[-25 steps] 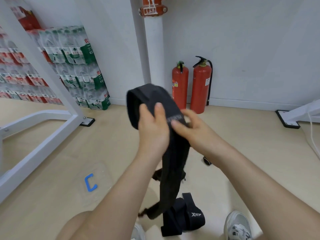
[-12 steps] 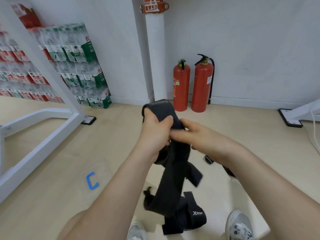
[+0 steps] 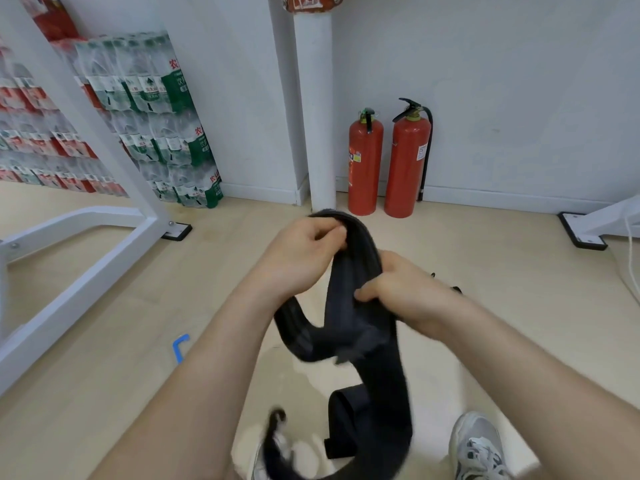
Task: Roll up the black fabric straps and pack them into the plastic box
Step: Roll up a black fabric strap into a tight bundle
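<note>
A person stands on a pale wood floor point(image 3: 485, 271) and holds a black strap point(image 3: 349, 292) in both bare hands at about waist height, seen from a head-worn camera looking down. The left hand point(image 3: 304, 258) pinches the top fold of the strap between thumb and curled fingers, at the highest point of the band. The right hand point(image 3: 401, 289), just below and to the right, has its fingers curled round the same strap, thumb side toward the camera. Between the two hands the band arches over in a short loop. Below them it sags in a second loop under the left wrist, then drops in a broad length toward the floor between the feet; the lower part is blurred.

A second strap point(image 3: 341, 424) lies looped on the floor, partly behind the hanging one. A grey and white shoe point(image 3: 479, 448) shows at bottom right.

Two red extinguishers point(image 3: 407, 164) stand side by side against the white wall point(image 3: 519, 81), just right of a white pillar point(image 3: 313, 116). Shrink-wrapped packs of bottled water point(image 3: 156, 112) are stacked at left, behind a white metal frame point(image 3: 86, 258) that slants across the floor. A small blue mark point(image 3: 180, 346) sits on the floor beside the left forearm. A white cable point(image 3: 628, 258) trails at the far right edge.
</note>
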Demonstrator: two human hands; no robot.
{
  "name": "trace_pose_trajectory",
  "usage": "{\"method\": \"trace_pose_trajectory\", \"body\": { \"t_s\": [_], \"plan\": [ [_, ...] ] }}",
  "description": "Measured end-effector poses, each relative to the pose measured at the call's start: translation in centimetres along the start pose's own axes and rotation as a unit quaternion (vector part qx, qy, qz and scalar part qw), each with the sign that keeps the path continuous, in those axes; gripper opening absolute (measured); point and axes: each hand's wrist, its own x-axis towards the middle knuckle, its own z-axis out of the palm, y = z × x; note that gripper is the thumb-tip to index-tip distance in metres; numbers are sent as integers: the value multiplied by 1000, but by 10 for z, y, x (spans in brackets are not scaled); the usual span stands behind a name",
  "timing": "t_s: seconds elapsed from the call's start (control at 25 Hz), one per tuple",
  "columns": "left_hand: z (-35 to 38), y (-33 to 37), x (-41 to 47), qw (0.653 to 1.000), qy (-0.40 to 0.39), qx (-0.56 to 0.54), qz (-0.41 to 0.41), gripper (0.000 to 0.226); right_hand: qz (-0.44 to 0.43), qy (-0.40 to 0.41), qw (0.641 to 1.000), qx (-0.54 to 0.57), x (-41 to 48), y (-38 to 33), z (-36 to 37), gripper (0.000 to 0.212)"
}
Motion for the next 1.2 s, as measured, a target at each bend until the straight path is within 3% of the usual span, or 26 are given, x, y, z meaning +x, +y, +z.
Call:
{"method": "trace_pose_trajectory", "body": {
  "t_s": [0.08,0.16,0.28,0.36,0.44,0.56,0.64,0.8,0.88,1.08,1.2],
  "plan": [
    [-4,-10,4,977,100,159,103,24,58,-64,995,43,-1,-8,-22,24],
    [-10,-16,8,968,141,170,116,28,68,-98,992,51,-1,-10,-38,18],
    [-9,-20,8,987,32,160,7,66,43,-65,983,165,2,-5,-44,3],
    [-3,-16,3,993,-16,86,-75,69,23,-67,979,191,6,-1,-45,24],
    [5,-10,-4,986,-28,-78,-146,59,23,-90,978,189,7,-2,-46,45],
    [20,-2,-11,966,-73,-169,-181,75,16,-99,979,178,6,-4,-45,51],
    [23,-1,-12,955,-50,-222,-188,84,7,-69,978,195,7,-6,-43,50],
    [23,-4,-14,931,-126,-296,-174,41,-17,22,974,224,10,-13,-36,46],
    [29,-3,-16,932,-124,-314,-133,29,-14,47,976,211,11,-14,-31,50],
    [32,-2,-11,957,-17,-270,-105,34,37,23,980,195,6,-14,-17,33],
    [30,-3,-11,978,17,-195,-70,29,32,-38,983,176,1,-14,-19,37]
  ]
}}
